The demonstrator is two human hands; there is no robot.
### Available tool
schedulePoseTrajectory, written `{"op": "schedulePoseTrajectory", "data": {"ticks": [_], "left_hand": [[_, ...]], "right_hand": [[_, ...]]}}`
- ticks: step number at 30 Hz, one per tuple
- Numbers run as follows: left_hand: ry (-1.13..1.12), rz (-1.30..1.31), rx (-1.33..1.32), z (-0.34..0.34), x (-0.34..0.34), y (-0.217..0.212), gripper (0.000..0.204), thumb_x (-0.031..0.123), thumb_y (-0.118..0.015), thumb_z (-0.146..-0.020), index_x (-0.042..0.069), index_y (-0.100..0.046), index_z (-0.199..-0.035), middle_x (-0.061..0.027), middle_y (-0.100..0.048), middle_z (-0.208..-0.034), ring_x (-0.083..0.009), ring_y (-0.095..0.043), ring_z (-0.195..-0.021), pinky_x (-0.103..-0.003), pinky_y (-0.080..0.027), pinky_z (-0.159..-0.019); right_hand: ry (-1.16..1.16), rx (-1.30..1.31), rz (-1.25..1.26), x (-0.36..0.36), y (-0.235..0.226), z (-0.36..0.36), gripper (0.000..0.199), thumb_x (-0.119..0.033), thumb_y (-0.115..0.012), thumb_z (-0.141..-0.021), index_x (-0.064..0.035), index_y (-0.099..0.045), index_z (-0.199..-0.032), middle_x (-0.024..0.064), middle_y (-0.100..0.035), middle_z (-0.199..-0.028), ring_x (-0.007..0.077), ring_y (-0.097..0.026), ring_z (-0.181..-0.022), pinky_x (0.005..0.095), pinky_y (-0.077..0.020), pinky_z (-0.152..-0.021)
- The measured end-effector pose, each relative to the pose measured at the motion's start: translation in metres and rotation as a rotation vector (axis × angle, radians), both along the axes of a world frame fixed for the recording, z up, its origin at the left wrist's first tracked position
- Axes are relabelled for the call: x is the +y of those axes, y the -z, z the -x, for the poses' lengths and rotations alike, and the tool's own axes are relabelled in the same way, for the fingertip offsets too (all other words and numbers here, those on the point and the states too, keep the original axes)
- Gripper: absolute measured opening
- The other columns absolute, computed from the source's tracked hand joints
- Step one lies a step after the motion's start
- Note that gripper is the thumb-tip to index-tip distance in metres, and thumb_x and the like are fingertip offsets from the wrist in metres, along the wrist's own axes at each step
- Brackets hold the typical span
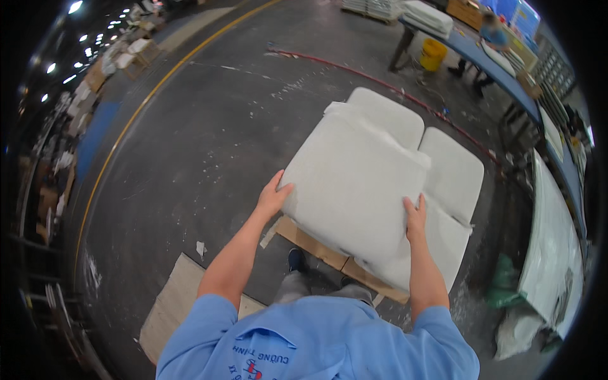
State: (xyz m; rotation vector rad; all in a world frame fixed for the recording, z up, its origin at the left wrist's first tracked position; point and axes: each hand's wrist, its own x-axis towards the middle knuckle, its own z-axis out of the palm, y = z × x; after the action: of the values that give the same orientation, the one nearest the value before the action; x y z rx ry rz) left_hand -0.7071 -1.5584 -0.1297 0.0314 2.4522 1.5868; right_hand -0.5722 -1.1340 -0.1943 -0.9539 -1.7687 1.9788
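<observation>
A big white cushion [348, 180] with rounded corners lies between my two hands, above other white pieces of the same kind. My left hand [274, 197] grips its left edge, thumb on top and fingers down the side. On its right edge my right hand [415, 217] holds on in the same way, the fingertips partly hidden. Beyond and to the right show further white cushions [456, 168], laid side by side. Brown cardboard [316, 246] sticks out under the near edge of the stack, close to my feet.
A beige flat sheet [171, 304] lies on the floor behind my left side. A red strip [354, 71] crosses the floor beyond the stack. Far right stand a long blue table [491, 63], a yellow bucket [432, 54] and a person [494, 35]. A large white wrapped panel [551, 253] leans at right.
</observation>
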Motion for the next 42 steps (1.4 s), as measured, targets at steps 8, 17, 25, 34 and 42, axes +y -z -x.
{"op": "schedulePoseTrajectory", "data": {"ticks": [8,17,25,34,42], "left_hand": [[0.315,0.318,-0.692,0.059,-0.055,0.057,0.07,0.033,-0.07,-0.098,0.013,-0.042,-0.159,-0.0155,-0.056,-0.151,-0.0295,-0.06,-0.131,-0.043,-0.048,-0.106],[0.272,0.297,-0.76,0.102,-0.02,0.1,0.081,0.037,-0.073,-0.097,0.012,-0.032,-0.163,-0.0155,-0.049,-0.157,-0.0317,-0.048,-0.142,-0.052,-0.043,-0.11],[0.287,0.089,-0.653,0.107,-0.014,0.12,0.081,0.03,-0.078,-0.094,0.003,-0.037,-0.159,-0.0169,-0.051,-0.156,-0.0289,-0.048,-0.143,-0.041,-0.037,-0.118],[0.16,-0.116,-0.787,0.103,-0.007,0.139,0.086,0.047,-0.073,-0.097,0.008,-0.033,-0.161,-0.0126,-0.05,-0.156,-0.0309,-0.048,-0.142,-0.046,-0.037,-0.118],[0.168,-0.283,-0.754,0.095,0.0,0.144,0.086,0.052,-0.071,-0.096,0.01,-0.033,-0.161,-0.0124,-0.047,-0.157,-0.0307,-0.047,-0.143,-0.049,-0.04,-0.116]], "right_hand": [[-0.024,-0.716,0.066,-0.078,0.068,-0.049,0.069,-0.032,-0.076,-0.093,-0.0078,-0.05,-0.152,0.0155,-0.069,-0.125,0.0254,-0.068,-0.104,0.0439,-0.0552,-0.075],[0.026,-0.612,0.007,-0.107,0.095,-0.039,0.064,-0.039,-0.079,-0.09,0.0039,-0.063,-0.133,0.0203,-0.071,-0.123,0.029,-0.068,-0.112,0.0421,-0.0529,-0.095],[0.099,-0.554,0.071,-0.109,0.091,-0.037,0.067,-0.038,-0.08,-0.089,0.007,-0.059,-0.133,0.0205,-0.068,-0.128,0.0295,-0.065,-0.116,0.0408,-0.0501,-0.101],[0.163,-0.419,0.351,-0.112,0.094,-0.038,0.091,-0.039,-0.084,-0.083,0.0013,-0.04,-0.152,0.022,-0.054,-0.148,0.0324,-0.054,-0.134,0.0463,-0.042,-0.112],[0.087,-0.388,0.439,-0.102,0.092,-0.043,0.087,-0.046,-0.078,-0.086,-0.0045,-0.043,-0.154,0.0173,-0.055,-0.149,0.0315,-0.052,-0.136,0.0462,-0.0392,-0.114]]}}
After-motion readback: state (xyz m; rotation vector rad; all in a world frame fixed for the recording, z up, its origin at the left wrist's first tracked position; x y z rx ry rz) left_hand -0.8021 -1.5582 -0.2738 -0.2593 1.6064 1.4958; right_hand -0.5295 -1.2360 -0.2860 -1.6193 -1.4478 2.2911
